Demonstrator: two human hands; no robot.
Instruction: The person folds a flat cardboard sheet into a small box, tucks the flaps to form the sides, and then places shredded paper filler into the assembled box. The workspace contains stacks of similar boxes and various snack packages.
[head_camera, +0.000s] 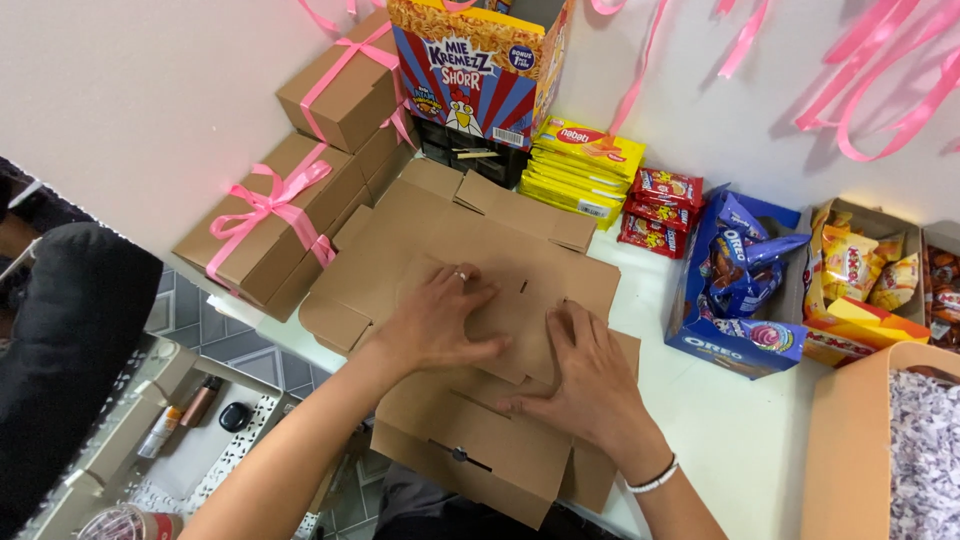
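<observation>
Single head cam, looks steeply down, close over white table.

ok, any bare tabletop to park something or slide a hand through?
One bare patch: white table, bordered by the flat cardboard box under both hands, the blue cookie carton and the tan box of shredded paper. A thin strip runs between cardboard and red snack packs. The back row and the ribboned boxes are packed tight.

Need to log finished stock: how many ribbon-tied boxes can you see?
2 with visible pink bows, both left of the flat cardboard under the hands: one near the wall, one nearer. Each sits on more brown boxes, so further tied ones may be hidden.
</observation>
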